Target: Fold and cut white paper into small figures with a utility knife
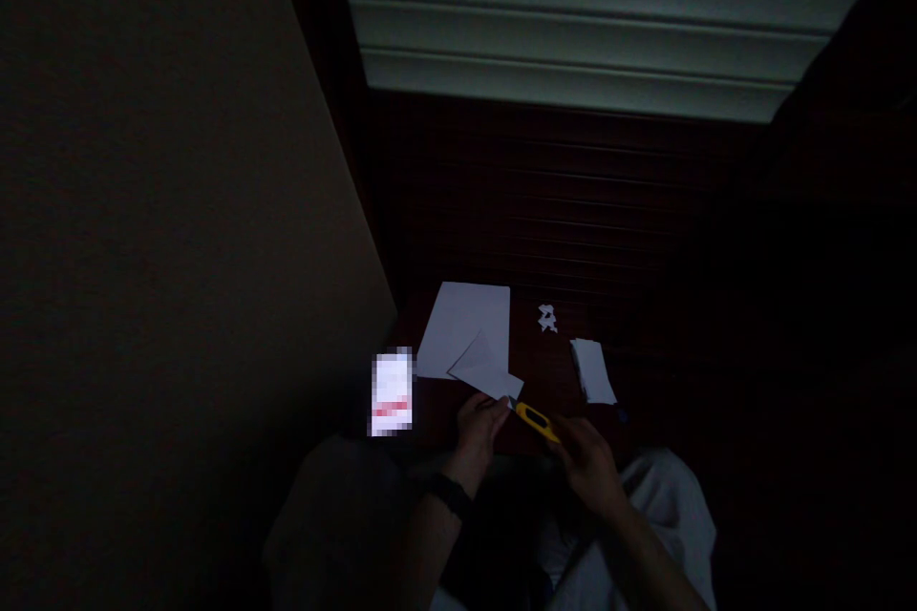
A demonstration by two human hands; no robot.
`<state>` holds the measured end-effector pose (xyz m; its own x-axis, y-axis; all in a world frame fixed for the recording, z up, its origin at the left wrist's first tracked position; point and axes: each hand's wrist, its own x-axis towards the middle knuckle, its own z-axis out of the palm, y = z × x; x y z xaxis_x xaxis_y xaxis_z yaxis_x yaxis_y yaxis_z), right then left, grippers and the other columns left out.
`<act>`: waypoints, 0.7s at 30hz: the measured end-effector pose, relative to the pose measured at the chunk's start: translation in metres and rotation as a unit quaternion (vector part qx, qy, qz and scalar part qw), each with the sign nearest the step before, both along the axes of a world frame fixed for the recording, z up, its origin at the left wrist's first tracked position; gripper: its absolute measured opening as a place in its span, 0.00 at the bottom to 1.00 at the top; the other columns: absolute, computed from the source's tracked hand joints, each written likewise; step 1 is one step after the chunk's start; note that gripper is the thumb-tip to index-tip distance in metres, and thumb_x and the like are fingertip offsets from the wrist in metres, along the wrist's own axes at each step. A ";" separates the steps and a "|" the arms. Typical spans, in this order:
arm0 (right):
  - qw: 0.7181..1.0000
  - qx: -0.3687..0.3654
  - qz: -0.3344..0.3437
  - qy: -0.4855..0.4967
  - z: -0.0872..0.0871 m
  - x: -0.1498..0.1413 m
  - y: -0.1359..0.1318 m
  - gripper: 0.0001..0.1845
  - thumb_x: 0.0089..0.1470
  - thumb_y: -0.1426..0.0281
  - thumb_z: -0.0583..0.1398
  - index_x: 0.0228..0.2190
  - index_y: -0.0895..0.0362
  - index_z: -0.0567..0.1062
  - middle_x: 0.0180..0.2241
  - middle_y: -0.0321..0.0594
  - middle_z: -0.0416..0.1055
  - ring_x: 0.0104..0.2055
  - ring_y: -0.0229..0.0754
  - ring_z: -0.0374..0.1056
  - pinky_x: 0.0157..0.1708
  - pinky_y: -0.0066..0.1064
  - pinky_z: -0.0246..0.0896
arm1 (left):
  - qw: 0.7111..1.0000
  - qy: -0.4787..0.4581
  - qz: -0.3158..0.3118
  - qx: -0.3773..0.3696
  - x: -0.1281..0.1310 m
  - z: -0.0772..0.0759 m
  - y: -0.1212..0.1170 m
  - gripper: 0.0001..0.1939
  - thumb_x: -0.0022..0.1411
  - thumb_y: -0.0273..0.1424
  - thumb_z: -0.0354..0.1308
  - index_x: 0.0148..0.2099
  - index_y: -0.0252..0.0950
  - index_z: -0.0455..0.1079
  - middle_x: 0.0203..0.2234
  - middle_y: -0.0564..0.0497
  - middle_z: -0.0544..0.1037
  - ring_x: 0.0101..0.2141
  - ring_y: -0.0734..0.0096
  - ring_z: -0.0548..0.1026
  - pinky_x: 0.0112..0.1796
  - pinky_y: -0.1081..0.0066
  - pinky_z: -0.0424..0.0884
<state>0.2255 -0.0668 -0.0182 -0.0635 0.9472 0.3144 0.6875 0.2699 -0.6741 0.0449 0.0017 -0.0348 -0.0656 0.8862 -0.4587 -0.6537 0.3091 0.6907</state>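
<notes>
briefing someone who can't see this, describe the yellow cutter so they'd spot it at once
Below the pale slatted shutter, find the dark table. At its near edge, the person's right hand holds the yellow cutter, its tip close to the left hand. It is the only yellow thing in view, unlike the white papers.

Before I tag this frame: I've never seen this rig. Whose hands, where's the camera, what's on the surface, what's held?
No machine here: these are one person's two bare hands, seen from a camera worn on their head, looking forward and down. The right hand holds a yellow cutter, its tip close to the left fingers. The left hand appears to pinch the smaller sheet. On the dark surface also lie a larger sheet, paper scraps and a white stack.
</notes>
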 end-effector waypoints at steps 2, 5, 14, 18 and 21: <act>1.000 -0.001 -0.003 0.001 0.000 0.000 0.000 0.18 0.53 0.67 0.57 0.47 0.53 0.69 0.41 0.45 0.71 0.42 0.47 0.68 0.43 0.41 0.65 | 1.000 0.005 0.003 -0.005 0.002 0.001 0.000 0.14 0.44 0.15 0.64 0.34 0.31 0.69 0.27 0.47 0.78 0.32 0.67 0.78 0.42 0.65 0.73; 1.000 -0.006 -0.010 0.013 -0.001 0.000 0.000 0.18 0.53 0.66 0.57 0.47 0.53 0.70 0.41 0.45 0.71 0.42 0.47 0.68 0.43 0.40 0.65 | 1.000 0.005 -0.002 -0.003 0.002 0.003 -0.002 0.13 0.44 0.17 0.65 0.33 0.31 0.69 0.28 0.46 0.78 0.32 0.66 0.78 0.42 0.64 0.73; 0.998 -0.024 -0.008 0.051 -0.006 0.000 0.000 0.18 0.53 0.66 0.57 0.46 0.54 0.70 0.42 0.46 0.71 0.43 0.48 0.68 0.43 0.40 0.65 | 0.997 0.042 -0.059 -0.036 -0.003 0.004 -0.005 0.14 0.44 0.25 0.68 0.33 0.31 0.69 0.31 0.41 0.79 0.32 0.62 0.78 0.40 0.61 0.73; 0.998 -0.026 -0.010 0.055 -0.004 0.000 0.000 0.18 0.53 0.66 0.57 0.46 0.54 0.70 0.42 0.46 0.71 0.44 0.48 0.68 0.44 0.41 0.65 | 0.996 0.026 -0.086 -0.023 -0.007 0.008 -0.004 0.15 0.44 0.29 0.68 0.34 0.31 0.69 0.34 0.39 0.78 0.35 0.59 0.77 0.41 0.60 0.73; 0.998 -0.027 -0.007 0.055 -0.002 0.000 -0.001 0.18 0.52 0.66 0.58 0.47 0.54 0.70 0.43 0.45 0.71 0.44 0.47 0.68 0.44 0.40 0.65 | 0.995 0.024 -0.091 -0.038 -0.011 0.011 -0.002 0.19 0.48 0.38 0.65 0.39 0.30 0.70 0.36 0.36 0.77 0.36 0.57 0.77 0.40 0.58 0.73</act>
